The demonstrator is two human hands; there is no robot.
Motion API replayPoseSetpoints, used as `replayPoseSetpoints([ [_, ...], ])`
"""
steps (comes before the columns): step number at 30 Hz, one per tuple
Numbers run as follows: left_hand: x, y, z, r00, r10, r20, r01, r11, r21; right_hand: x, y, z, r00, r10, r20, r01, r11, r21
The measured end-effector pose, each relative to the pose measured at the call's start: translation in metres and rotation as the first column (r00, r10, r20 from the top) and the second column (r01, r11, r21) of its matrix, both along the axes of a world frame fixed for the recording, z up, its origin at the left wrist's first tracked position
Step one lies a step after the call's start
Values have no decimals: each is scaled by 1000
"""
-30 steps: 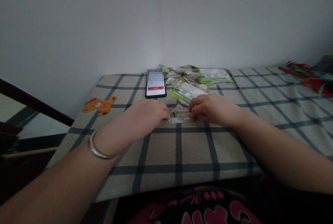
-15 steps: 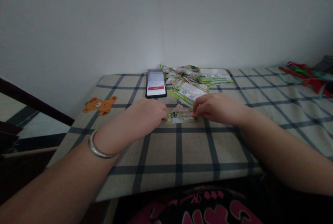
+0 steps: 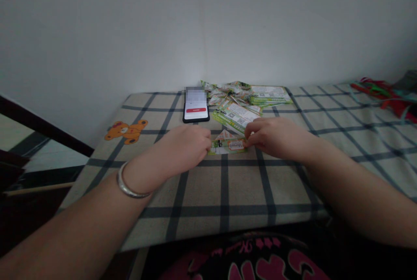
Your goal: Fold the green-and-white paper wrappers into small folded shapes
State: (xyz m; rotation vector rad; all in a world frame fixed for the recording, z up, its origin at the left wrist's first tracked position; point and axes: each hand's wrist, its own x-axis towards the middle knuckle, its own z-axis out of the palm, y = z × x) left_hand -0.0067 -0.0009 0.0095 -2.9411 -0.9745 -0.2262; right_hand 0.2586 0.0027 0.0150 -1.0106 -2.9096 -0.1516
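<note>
A folded paper flyer (image 3: pixel 227 145), green and white with a small triangular peak at its top, lies on the checked tablecloth (image 3: pixel 208 189). My left hand (image 3: pixel 187 145) has its fingers curled on the flyer's left end, with the fingertips partly hidden. At the opposite end my right hand (image 3: pixel 273 137) pinches the right corner between thumb and fingers. Just behind, a flat printed flyer (image 3: pixel 234 115) lies at a slant, close to my right fingers. A silver bangle (image 3: pixel 128 184) circles my left wrist.
A phone (image 3: pixel 196 110) with a lit screen lies behind my left hand. Several folded paper pieces (image 3: pixel 230 91) and a stack of flyers (image 3: pixel 272 94) sit by the wall. An orange bear figure (image 3: pixel 126 132) is at left; red and green items (image 3: pixel 384 93) lie far right.
Both hands have shifted very slightly to the right, still at the two ends of the folded flyer. The phone and paper pile look the same.
</note>
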Motion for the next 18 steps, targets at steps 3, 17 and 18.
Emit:
replayPoseSetpoints([
  [3, 0, 0, 1, 999, 20, -42, -20, 1000, -8, 1, 0, 0, 1000, -23, 1, 23, 1000, -7],
  [17, -1, 0, 5, 987, 73, -144, -82, 995, -61, 4, 1, 3, 996, -72, -43, 66, 989, -134],
  [18, -1, 1, 5, 987, 72, -141, -82, 994, -67, 5, 2, 2, 997, -61, -47, 54, 988, -145],
])
